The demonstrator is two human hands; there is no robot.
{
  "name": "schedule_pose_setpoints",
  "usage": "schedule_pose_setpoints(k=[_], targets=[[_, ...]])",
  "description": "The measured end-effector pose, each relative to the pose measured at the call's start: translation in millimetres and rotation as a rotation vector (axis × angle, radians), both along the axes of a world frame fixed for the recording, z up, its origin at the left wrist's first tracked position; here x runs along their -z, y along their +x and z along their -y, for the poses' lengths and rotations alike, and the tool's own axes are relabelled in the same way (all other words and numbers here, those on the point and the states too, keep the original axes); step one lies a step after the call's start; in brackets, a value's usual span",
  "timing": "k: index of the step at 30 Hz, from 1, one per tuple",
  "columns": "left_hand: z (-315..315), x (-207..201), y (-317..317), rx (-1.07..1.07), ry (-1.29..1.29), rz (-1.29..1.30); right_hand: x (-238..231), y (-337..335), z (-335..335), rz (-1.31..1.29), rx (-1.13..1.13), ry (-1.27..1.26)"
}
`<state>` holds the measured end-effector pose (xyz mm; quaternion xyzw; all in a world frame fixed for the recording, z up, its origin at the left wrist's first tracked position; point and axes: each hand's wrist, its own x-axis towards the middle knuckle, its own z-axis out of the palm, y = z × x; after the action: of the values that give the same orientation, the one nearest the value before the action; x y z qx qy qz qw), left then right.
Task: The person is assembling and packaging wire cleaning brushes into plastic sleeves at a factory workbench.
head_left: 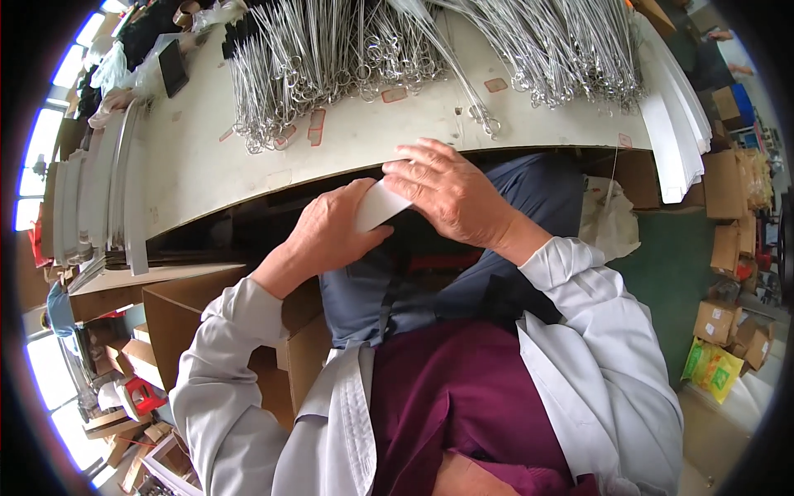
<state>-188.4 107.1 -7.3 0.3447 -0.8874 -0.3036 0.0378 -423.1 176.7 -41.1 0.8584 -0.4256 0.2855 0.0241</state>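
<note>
Over my lap, just off the table's near edge, my left hand (327, 223) grips a small flat white piece (380, 207), which looks like folded card or paper. Its thumb lies along the lower side. My right hand (451, 190) closes over the other end, with its fingers bent across the top and hiding that end. On the table beyond lie bundles of thin metal rods with looped ends (285, 83). A few rods with ring ends (475, 103) stick out from the middle toward me, close to my right hand.
The white tabletop (190, 169) curves across in front of me. Long white folded strips (672, 124) hang over its right end; more white strips (116, 190) stand at the left. An open cardboard box (186, 310) sits by my left arm. A black flat object (173, 69) lies far left.
</note>
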Motion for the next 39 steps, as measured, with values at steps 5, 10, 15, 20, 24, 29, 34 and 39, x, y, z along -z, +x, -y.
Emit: schedule_pose_setpoints(k=[5,10,15,20,24,29,34,39], targets=[[-14,10,-4,-0.148,0.029,-0.028,-4,-13,-34,0.309,0.366,-0.054],[-42,22,-7,-0.216,0.058,-0.067,23,17,-52,0.561,0.363,0.072],[-58,31,-10,-0.266,0.111,-0.084,27,36,-59,0.821,0.311,0.269],[-64,40,-15,-0.225,0.166,-0.166,38,25,-57,1.063,0.321,0.728],[-67,49,-24,-0.24,0.141,-0.25,43,31,-57,1.055,0.25,0.766],[-72,58,-24,-0.252,0.125,-0.254,34,29,-58,0.944,0.3,0.807],[-75,61,-25,-0.26,0.133,-0.238,35,31,-60,0.817,0.3,0.791],[-80,65,-26,-0.272,0.007,-0.3,40,37,-64,0.797,0.301,0.695]])
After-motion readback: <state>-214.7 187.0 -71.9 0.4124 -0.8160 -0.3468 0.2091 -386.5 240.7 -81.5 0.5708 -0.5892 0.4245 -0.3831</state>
